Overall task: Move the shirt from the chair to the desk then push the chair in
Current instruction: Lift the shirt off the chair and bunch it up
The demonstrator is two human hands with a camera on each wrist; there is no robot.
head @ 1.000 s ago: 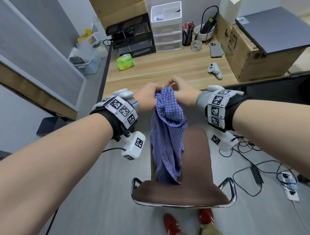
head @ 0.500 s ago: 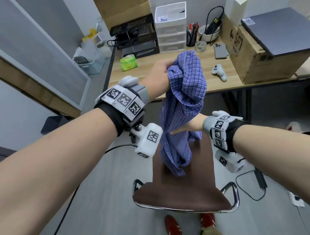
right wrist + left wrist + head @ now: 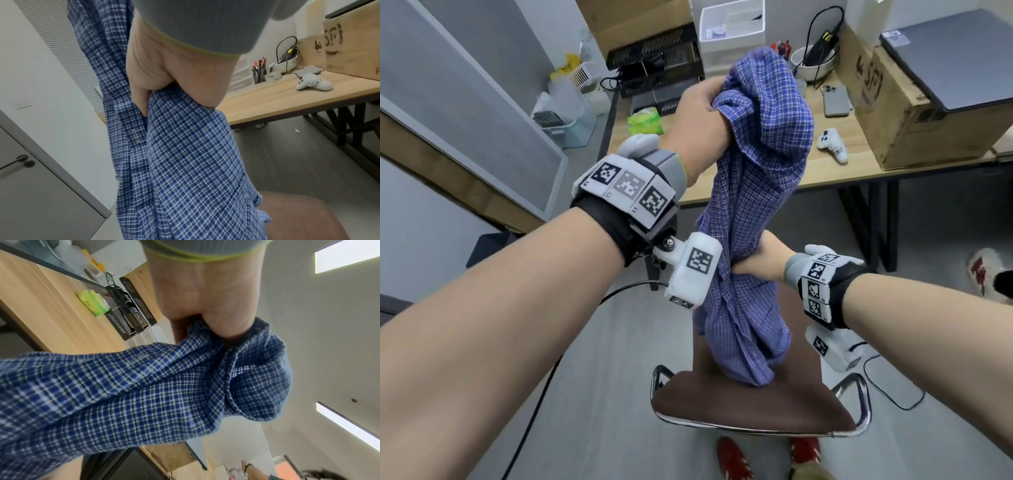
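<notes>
A blue checked shirt (image 3: 760,192) hangs bunched in the air above the brown chair (image 3: 750,407), its lower end near the seat. My left hand (image 3: 705,113) grips the shirt's top, raised in front of the wooden desk (image 3: 822,171). My right hand (image 3: 756,260) grips the shirt's middle, lower down and over the chair. In the left wrist view the fingers (image 3: 207,324) curl into the shirt cloth (image 3: 144,386). The right wrist view shows the fingers (image 3: 148,91) clutching a fold of the shirt (image 3: 185,162), with the chair seat (image 3: 298,216) below.
On the desk lie a white controller (image 3: 832,144), a phone (image 3: 835,101), a green packet (image 3: 645,121), a cardboard box (image 3: 914,113) with a laptop on it, white drawers (image 3: 729,37) and black trays (image 3: 654,61). Cables trail on the floor at the right. My red shoes (image 3: 732,459) stand behind the chair.
Both hands held the shirt's top low over the chair. The left hand has lifted that end toward the desk, and the right hand has moved down to grip the shirt's middle.
</notes>
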